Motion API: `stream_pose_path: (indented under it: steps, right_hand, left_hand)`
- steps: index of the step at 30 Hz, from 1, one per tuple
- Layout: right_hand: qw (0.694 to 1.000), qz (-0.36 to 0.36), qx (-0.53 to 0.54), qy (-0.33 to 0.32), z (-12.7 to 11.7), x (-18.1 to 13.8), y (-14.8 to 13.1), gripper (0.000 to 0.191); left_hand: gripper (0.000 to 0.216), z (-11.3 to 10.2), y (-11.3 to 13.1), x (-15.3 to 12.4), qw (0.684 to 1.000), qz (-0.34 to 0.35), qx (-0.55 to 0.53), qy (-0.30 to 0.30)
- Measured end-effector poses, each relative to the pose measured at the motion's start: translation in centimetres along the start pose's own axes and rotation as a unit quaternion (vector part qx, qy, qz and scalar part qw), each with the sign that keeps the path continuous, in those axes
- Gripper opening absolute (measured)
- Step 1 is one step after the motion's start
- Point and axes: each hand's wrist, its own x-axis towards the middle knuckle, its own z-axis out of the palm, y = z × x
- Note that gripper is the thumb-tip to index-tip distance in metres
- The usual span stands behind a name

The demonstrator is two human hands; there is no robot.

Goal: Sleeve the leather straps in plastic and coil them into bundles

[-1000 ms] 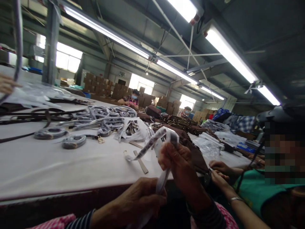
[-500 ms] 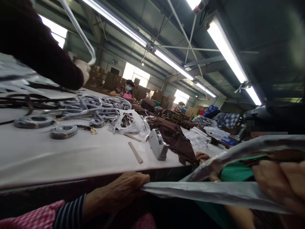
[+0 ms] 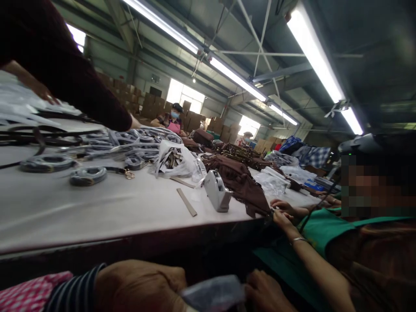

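Observation:
My left hand (image 3: 139,284) sits at the bottom edge below the table front, fingers curled on a grey plastic-wrapped piece (image 3: 212,292). My right hand (image 3: 266,292) is just right of that piece, low in the frame, gripping its other end; its fingers are partly cut off. A grey tape dispenser (image 3: 217,190) stands on the white table (image 3: 81,212) near the front edge, beyond both hands.
Wrapped coiled straps (image 3: 87,175), a plastic bag (image 3: 177,162), a flat strip (image 3: 186,202) and brown bags (image 3: 242,184) lie on the table. A co-worker in green sits at right, hands (image 3: 282,212) at the table edge. Another person's dark sleeve (image 3: 65,73) reaches over the far left.
My hands have dropped from in front of me to below the table edge. The long grey wrapped strip stretched between them is now bunched low between both hands. The view tilted slightly.

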Motion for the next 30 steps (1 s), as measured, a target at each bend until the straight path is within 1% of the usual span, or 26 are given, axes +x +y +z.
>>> stream_pose_path:
  steps: [1, 2, 3, 4, 5, 6, 7, 8, 9, 10, 11, 12, 14, 15, 17, 18, 19, 20, 21, 22, 25, 26, 27, 29, 30]
  right_hand:
    - [0.997, 0.029, 0.068, -0.016, -0.2, 1.1, -0.8, 0.039]
    - [0.983, 0.064, 0.166, -0.042, -0.8, 2.3, -1.8, 0.039]
    - [0.955, 0.087, 0.274, -0.072, -1.7, 3.7, -3.1, 0.037]
    - [0.922, 0.084, 0.368, -0.089, -2.6, 5.1, -4.5, 0.037]
    - [0.89, 0.054, 0.44, -0.107, -3.5, 6.5, -6.0, 0.044]
    - [0.865, 0.008, 0.485, -0.127, -4.2, 7.7, -7.4, 0.052]
    - [0.852, -0.029, 0.503, -0.143, -4.6, 8.9, -8.5, 0.054]
    - [0.851, -0.056, 0.503, -0.143, -4.8, 9.8, -9.4, 0.05]
    - [0.861, -0.073, 0.485, -0.133, -4.8, 10.6, -9.9, 0.041]
    - [0.879, -0.081, 0.456, -0.115, -4.6, 11.3, -9.9, 0.033]
    - [0.899, -0.082, 0.421, -0.09, -4.4, 11.7, -9.5, 0.029]
    - [0.917, -0.082, 0.385, -0.065, -4.2, 12.0, -8.5, 0.03]
    - [0.942, -0.075, 0.326, -0.019, -3.8, 12.2, -5.2, 0.034]
    - [0.95, -0.065, 0.305, 0.002, -3.7, 12.1, -3.3, 0.035]
    - [0.965, -0.024, 0.259, 0.043, -3.3, 11.6, 0.5, 0.036]
    - [0.969, -0.005, 0.24, 0.052, -2.9, 11.3, 1.9, 0.035]
    - [0.973, 0.007, 0.224, 0.053, -2.5, 11.1, 2.8, 0.033]
    - [0.976, 0.01, 0.213, 0.053, -2.0, 11.0, 3.0, 0.031]
    - [0.977, 0.005, 0.208, 0.054, -1.5, 10.9, 2.6, 0.03]
    - [0.976, -0.006, 0.208, 0.061, -0.9, 11.1, 1.7, 0.03]
    - [0.966, -0.074, 0.222, 0.111, -0.1, 12.5, -3.5, 0.042]
    - [0.962, -0.109, 0.219, 0.122, -0.1, 13.3, -5.3, 0.038]
    - [0.959, -0.137, 0.213, 0.129, -0.3, 14.0, -6.9, 0.031]
    - [0.949, -0.166, 0.233, 0.131, -1.0, 15.1, -9.2, 0.027]
    - [0.943, -0.168, 0.259, 0.126, -1.4, 15.3, -9.8, 0.027]
  left_hand:
    - [0.054, -0.1, -0.1, 0.6, 1.0, 0.007, -0.02, 0.011]
    - [0.053, -0.4, -0.2, 1.4, 0.999, 0.02, -0.038, 0.02]
    - [0.052, -0.9, -0.4, 2.3, 0.998, 0.036, -0.053, 0.023]
    - [0.052, -1.4, -0.5, 3.2, 0.996, 0.056, -0.065, 0.019]
    - [0.053, -1.9, -0.6, 4.1, 0.994, 0.077, -0.074, 0.01]
    - [0.056, -2.5, -0.6, 4.9, 0.992, 0.094, -0.085, 0.001]
    - [0.059, -3.2, -0.5, 5.5, 0.99, 0.105, -0.095, -0.007]
    - [0.061, -3.8, -0.4, 5.9, 0.988, 0.109, -0.105, -0.008]
    - [0.06, -4.5, -0.2, 6.1, 0.987, 0.11, -0.115, 0.002]
    - [0.055, -5.2, -0.1, 5.9, 0.986, 0.108, -0.124, 0.018]
    - [0.049, -6.0, -0.1, 5.6, 0.986, 0.102, -0.13, 0.032]
    - [0.043, -6.7, -0.3, 5.1, 0.985, 0.093, -0.135, 0.045]
    - [0.034, -8.1, -0.8, 3.6, 0.985, 0.075, -0.141, 0.071]
    - [0.034, -8.8, -1.2, 2.9, 0.986, 0.064, -0.131, 0.081]
    - [0.038, -9.9, -1.9, 1.5, 0.989, 0.053, -0.097, 0.103]
    - [0.04, -10.3, -2.1, 1.0, 0.988, 0.055, -0.079, 0.12]
    - [0.042, -10.6, -2.1, 0.8, 0.986, 0.06, -0.064, 0.14]
    - [0.044, -10.7, -1.9, 0.7, 0.983, 0.066, -0.054, 0.16]
    - [0.044, -10.7, -1.5, 0.9, 0.98, 0.074, -0.051, 0.179]
    - [0.044, -10.6, -0.9, 1.2, 0.978, 0.082, -0.051, 0.188]
    - [0.041, -9.8, 1.1, 2.9, 0.98, 0.098, -0.041, 0.171]
    - [0.04, -9.5, 1.7, 3.5, 0.98, 0.106, -0.036, 0.165]
    - [0.04, -9.2, 2.1, 4.0, 0.98, 0.114, -0.031, 0.163]
    - [0.039, -8.9, 2.5, 4.5, 0.975, 0.129, -0.028, 0.179]
    - [0.039, -8.9, 2.5, 4.6, 0.972, 0.134, -0.033, 0.192]
